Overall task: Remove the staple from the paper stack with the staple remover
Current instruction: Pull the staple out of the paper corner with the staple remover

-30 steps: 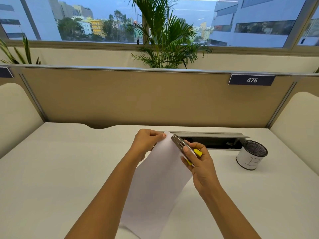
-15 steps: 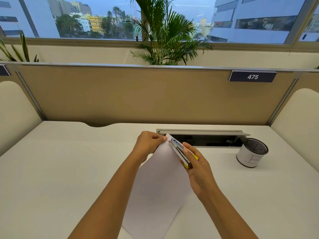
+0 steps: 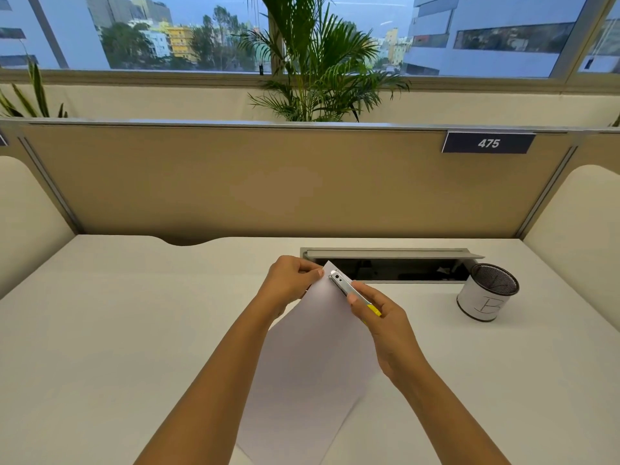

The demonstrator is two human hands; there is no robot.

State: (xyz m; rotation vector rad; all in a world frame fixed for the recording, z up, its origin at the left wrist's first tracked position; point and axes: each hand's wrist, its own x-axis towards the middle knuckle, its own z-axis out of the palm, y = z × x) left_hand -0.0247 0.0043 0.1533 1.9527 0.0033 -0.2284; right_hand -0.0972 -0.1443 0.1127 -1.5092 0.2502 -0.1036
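A white paper stack [image 3: 312, 357] is held tilted above the desk, its far corner raised. My left hand [image 3: 290, 281] pinches that top corner between thumb and fingers. My right hand [image 3: 382, 327] grips a slim metal staple remover [image 3: 345, 287] with a yellow handle end. Its silver tip rests on the paper's top corner, just right of my left thumb. The staple itself is too small to make out.
A white mesh-topped pen cup [image 3: 488, 292] stands at the right of the white desk [image 3: 134, 330]. An open cable tray slot [image 3: 392, 266] lies just behind my hands. A tan partition [image 3: 268, 182] closes the desk's far side.
The staple remover's tip has slid left along the paper to the top corner and now lies flatter. Both hands and the paper stayed in nearly the same place.
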